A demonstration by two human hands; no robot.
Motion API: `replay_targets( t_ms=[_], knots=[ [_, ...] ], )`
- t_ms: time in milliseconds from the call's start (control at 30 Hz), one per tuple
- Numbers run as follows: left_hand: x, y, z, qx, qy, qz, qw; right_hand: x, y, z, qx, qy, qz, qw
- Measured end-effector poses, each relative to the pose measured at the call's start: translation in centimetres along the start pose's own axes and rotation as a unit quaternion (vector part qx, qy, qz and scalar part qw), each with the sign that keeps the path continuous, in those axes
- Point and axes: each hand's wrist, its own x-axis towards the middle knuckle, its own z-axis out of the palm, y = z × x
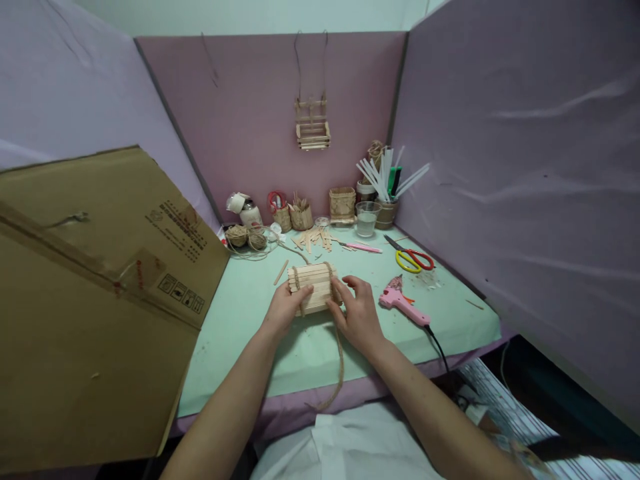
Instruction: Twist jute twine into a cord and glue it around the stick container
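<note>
Between my hands is a small craft piece of pale wooden sticks [316, 301] laid side by side, with twine around it near both ends. My left hand [290, 305] grips its left end, thumb lying on the front. At the right end, my right hand [356, 308] holds the piece between thumb and fingers, by the twine band. A loose length of twine [341, 363] hangs from it over the table's front edge. Another strand runs back toward the twine balls [237, 235]. A single wooden stick [281, 272] lies just left of the piece.
To the right lie a pink glue gun [404, 305] with a black cord and scissors [410, 256]. Behind are loose sticks [315, 239], a pink craft knife [361, 247], a cup of water [367, 220] and several small pots. A large cardboard sheet [100, 320] stands at the left.
</note>
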Motion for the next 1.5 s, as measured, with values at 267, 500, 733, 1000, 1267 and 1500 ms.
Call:
replay_targets(
  t_ms=[267, 500, 733, 1000, 1267, 1500],
  knots=[
    [0.1, -0.1, -0.1, 0.0, 0.005, 0.013, 1.0, 0.8, 0.2, -0.3, -0.073, -0.016, -0.036, 0.997],
    [0.1, -0.1, 0.0, -0.011, 0.005, 0.009, 1.0, 1.1, 0.3, -0.7, -0.074, -0.042, -0.039, 0.996],
    [0.0, 0.0, 0.1, -0.014, 0.004, 0.011, 1.0, 0.7, -0.2, -0.4, -0.082, -0.033, -0.023, 0.996],
    [-0.2, 0.4, 0.3, -0.033, 0.011, 0.005, 0.999, 0.4, -0.2, -0.6, -0.006, 0.006, 0.014, 1.0],
    [-0.1, 0.4, 0.1, -0.096, 0.034, 0.039, 0.994, -0.8, -0.3, -0.5, 0.25, -0.008, 0.251, 0.935],
    [-0.2, 0.5, 0.3, -0.098, 0.044, 0.056, 0.993, 0.1, -1.1, -0.2, 0.361, -0.029, 0.31, 0.879]
  ],
)
